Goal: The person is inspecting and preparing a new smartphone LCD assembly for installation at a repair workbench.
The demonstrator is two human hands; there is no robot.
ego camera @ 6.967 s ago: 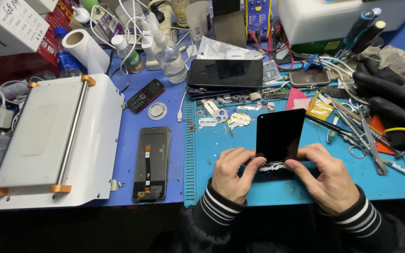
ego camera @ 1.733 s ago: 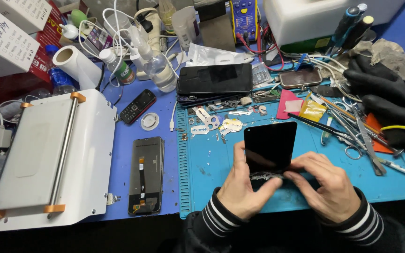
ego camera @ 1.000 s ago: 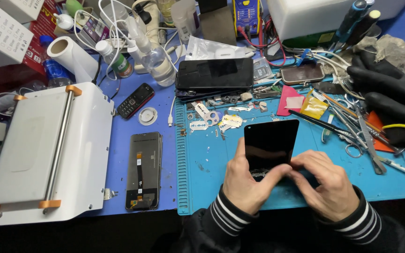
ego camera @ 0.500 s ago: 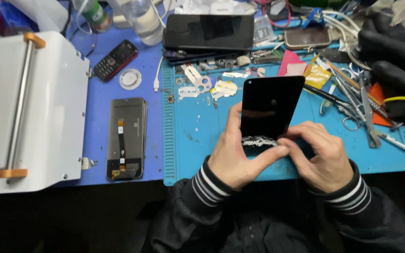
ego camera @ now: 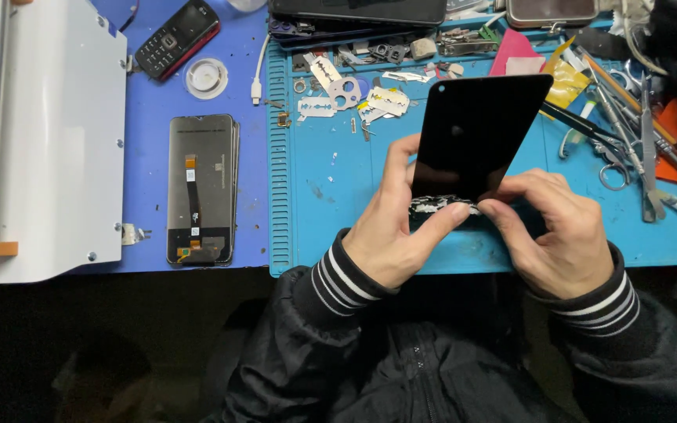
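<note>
Black screen panel (ego camera: 476, 137) held tilted above the blue mat (ego camera: 331, 196), lower edge toward the body, top corner leaning right. Both hands clamped on the lower edge: left hand (ego camera: 397, 227) with thumb along the left side of the panel and a finger pressed under the bottom edge; right hand (ego camera: 554, 231) pinching the same edge from the right, fingertips meeting those of the left. Pale, crumbled residue (ego camera: 440, 205) visible along that bottom edge, between the fingertips. Left of the panel, off the mat on the table (ego camera: 150, 94): a second screen (ego camera: 200, 188) lying face down, flex cable up; further left, a white machine (ego camera: 41, 141). Above the second screen, a small keypad phone (ego camera: 176, 37) and a round white cap (ego camera: 206, 78). Beyond the panel, razor blades (ego camera: 354, 98) and small parts on the mat; right of the panel, tweezers and scissors (ego camera: 620, 133). For clean work at this stage: support the panel by its edges only, no bending; pick at the residue in short strokes, pulling parallel to the edge; keep fingertips off the glass face; keep loosened crumbs falling onto the mat, away from the second screen. Risk judged: cracking if the thin panel is flexed between the two grips.
</note>
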